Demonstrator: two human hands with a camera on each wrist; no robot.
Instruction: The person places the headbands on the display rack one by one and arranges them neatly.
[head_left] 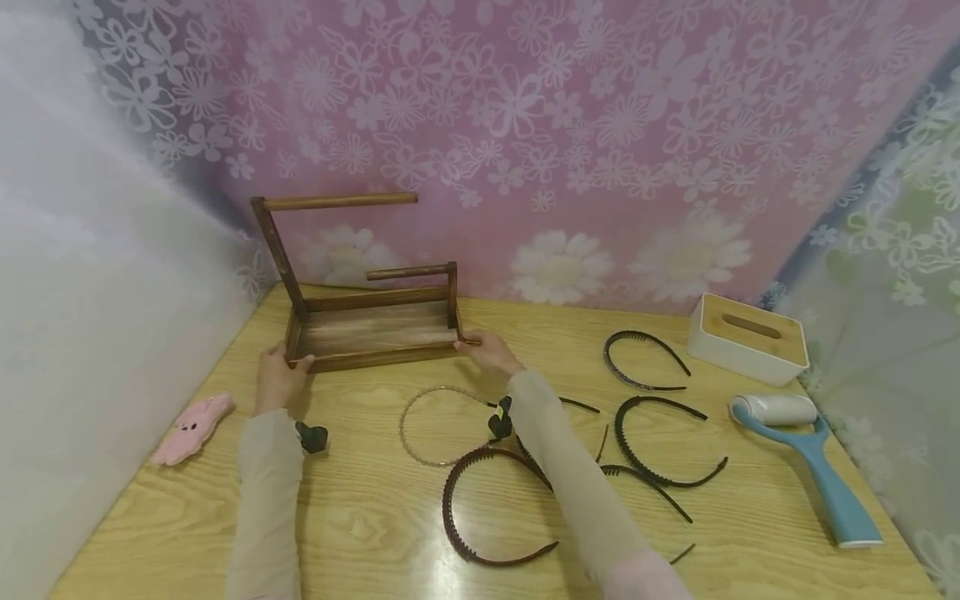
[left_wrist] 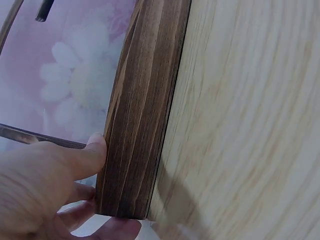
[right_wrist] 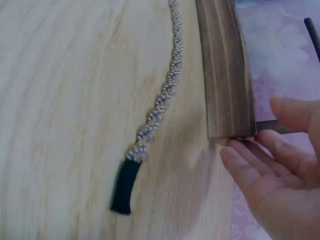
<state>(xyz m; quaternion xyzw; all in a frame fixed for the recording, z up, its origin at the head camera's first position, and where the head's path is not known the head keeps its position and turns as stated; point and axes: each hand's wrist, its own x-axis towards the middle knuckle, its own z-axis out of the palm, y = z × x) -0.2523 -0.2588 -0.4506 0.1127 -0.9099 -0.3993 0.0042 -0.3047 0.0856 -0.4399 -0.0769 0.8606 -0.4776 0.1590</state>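
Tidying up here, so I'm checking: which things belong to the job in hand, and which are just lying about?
In hand:
- Wooden rack, with the left hand and right hand at its ends

Apparently just lying about, in neither hand:
- Headbands
- Pink item
- Tissue box
- Blue-handled roller

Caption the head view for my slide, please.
Left hand and right hand touch a wooden rack; headbands lie nearby.

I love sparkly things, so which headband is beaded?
The pale headband nearest the wooden rack; it alone looks silvery and beaded, while the other headbands are dark.
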